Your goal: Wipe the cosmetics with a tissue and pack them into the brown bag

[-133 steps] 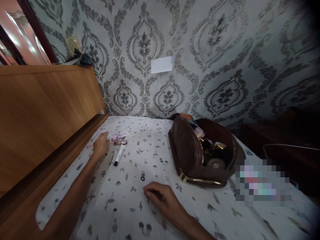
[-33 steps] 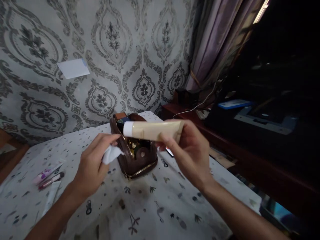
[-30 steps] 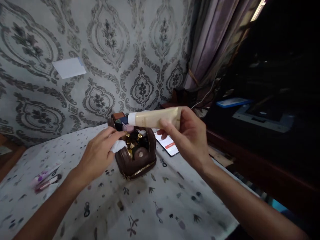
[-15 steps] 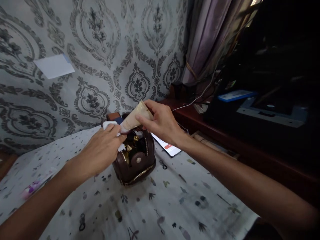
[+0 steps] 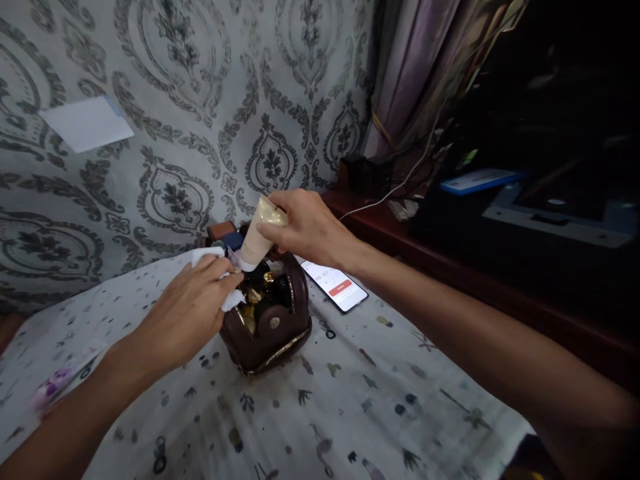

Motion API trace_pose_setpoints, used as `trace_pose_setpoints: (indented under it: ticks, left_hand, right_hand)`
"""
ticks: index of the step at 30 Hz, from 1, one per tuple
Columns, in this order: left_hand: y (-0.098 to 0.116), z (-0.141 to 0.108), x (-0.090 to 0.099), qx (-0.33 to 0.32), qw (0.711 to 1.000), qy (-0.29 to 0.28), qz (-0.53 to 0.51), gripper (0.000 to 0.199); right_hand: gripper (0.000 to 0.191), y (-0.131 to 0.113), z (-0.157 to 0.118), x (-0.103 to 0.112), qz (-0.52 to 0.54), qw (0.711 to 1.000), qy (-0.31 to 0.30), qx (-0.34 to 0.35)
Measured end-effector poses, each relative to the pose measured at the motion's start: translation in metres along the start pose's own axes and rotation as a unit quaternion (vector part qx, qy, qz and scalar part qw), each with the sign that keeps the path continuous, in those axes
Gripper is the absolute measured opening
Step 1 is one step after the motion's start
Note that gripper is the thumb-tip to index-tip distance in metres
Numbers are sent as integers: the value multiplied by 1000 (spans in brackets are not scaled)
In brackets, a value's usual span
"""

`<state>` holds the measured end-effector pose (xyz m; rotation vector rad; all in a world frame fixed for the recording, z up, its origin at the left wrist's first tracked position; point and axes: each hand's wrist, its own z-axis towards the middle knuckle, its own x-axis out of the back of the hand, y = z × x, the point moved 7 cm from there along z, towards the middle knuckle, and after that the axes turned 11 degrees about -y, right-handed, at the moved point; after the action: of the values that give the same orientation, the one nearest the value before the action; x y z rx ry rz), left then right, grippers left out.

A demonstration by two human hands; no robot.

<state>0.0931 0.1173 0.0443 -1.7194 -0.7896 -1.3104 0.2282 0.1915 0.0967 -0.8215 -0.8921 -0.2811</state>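
Observation:
A cream-coloured tube [image 5: 257, 241] is pinched near its flat end by my right hand [image 5: 303, 223], its white cap end pointing down. My left hand [image 5: 193, 307] holds a crumpled white cloth [image 5: 233, 300] at the left edge of a dark brown bag [image 5: 280, 337], close to the tube's cap. The bag stands unzipped, and a gold-capped bottle [image 5: 269, 280] with other dark and gold items shows inside. The tube's lower end is over the back left part of the bag's opening.
A lit phone [image 5: 340, 287] lies right of the bag on the patterned cloth [image 5: 280, 427]. Brown and blue items [image 5: 227, 235] are behind the bag. A pink-and-white object [image 5: 60, 387] lies at left; a dark red ledge [image 5: 390, 243] runs along the right.
The tube has tilted more upright and shifted left with my right hand. My left hand has moved slightly left and down with the cloth. More of the phone screen shows.

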Motion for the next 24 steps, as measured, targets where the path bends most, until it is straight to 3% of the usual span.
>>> trace_pose_setpoints:
  ticks: [13, 24]
  left_hand:
    - [-4, -4, -3, -13, 999, 38, -34, 48]
    - [-6, -5, -2, -5, 998, 36, -58, 47]
  right_hand:
    - [6, 1, 15, -33, -54, 990, -128, -15]
    - [5, -6, 32, -36, -91, 976, -197, 11]
